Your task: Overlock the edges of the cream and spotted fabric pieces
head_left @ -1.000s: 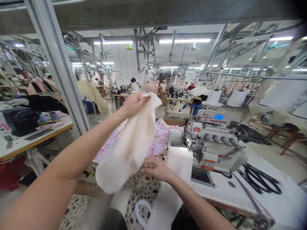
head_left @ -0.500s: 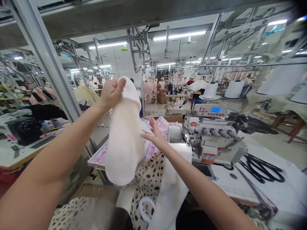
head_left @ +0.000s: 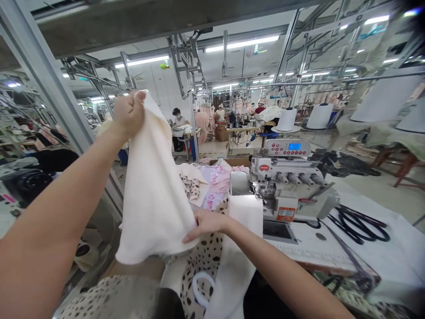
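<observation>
My left hand (head_left: 129, 113) is raised high and pinches the top corner of a cream fabric piece (head_left: 151, 195), which hangs down in front of me. My right hand (head_left: 205, 223) grips the lower right edge of the same piece, fingers closed on the cloth. Below it lie a leopard-print fabric (head_left: 202, 261) and a white fabric panel (head_left: 241, 239), draped over the front edge of the sewing table (head_left: 332, 254). An overlock sewing machine (head_left: 287, 184) stands just right of my right hand.
Pink printed labels (head_left: 217, 179) and a small leopard piece (head_left: 191, 184) lie behind the cloth. Black cords (head_left: 358, 223) rest on the table's right. A grey metal post (head_left: 49, 88) stands at left. White thread cones (head_left: 287, 119) and other workers at tables fill the background.
My left hand has moved up and left with the cloth's corner. My right hand slid down the cloth's edge and closed on its lower part, spreading the piece wider.
</observation>
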Motion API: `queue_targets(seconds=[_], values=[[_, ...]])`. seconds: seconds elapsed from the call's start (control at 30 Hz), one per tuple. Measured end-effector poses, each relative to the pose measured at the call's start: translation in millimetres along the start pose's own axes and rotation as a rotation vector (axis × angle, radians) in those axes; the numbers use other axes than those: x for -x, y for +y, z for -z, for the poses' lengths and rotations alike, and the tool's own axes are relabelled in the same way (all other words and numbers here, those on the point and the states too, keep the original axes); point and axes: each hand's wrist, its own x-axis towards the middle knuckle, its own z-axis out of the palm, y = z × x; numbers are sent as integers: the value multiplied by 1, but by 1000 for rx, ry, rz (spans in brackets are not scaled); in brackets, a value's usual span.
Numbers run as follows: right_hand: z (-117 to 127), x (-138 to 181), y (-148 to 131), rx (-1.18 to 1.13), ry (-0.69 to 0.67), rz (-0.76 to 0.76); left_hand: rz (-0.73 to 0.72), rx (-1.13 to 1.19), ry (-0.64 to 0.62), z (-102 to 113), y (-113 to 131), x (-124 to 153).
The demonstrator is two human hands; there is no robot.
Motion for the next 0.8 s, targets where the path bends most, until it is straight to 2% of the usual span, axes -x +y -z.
queue_targets(seconds=[0.07,0.17,0.23,0.3,0.37,0.43,0.5,0.57,0.7,0.8], values=[[-15,21,-8,-43,-15,-14,17,-53,31,-23,-8,-3],[-44,58,-4,-306,11,-86,34,-28,-80,-80,-6,12],[-69,84,17,-519,50,-235,23,37,-208,-127,6,36],[-95,110,50,-652,186,-377,18,117,-337,-172,23,66],[-118,131,83,-704,402,-431,24,202,-470,-208,40,95],[-132,148,105,-737,483,-427,30,286,-600,-232,55,116],[-134,159,111,-768,517,-383,44,352,-708,-244,65,127],[-123,163,102,-746,578,-305,64,391,-801,-247,70,128],[-84,158,80,-515,755,-157,85,416,-975,-242,71,118],[-53,141,77,-412,864,-103,93,450,-1021,-231,68,110]])
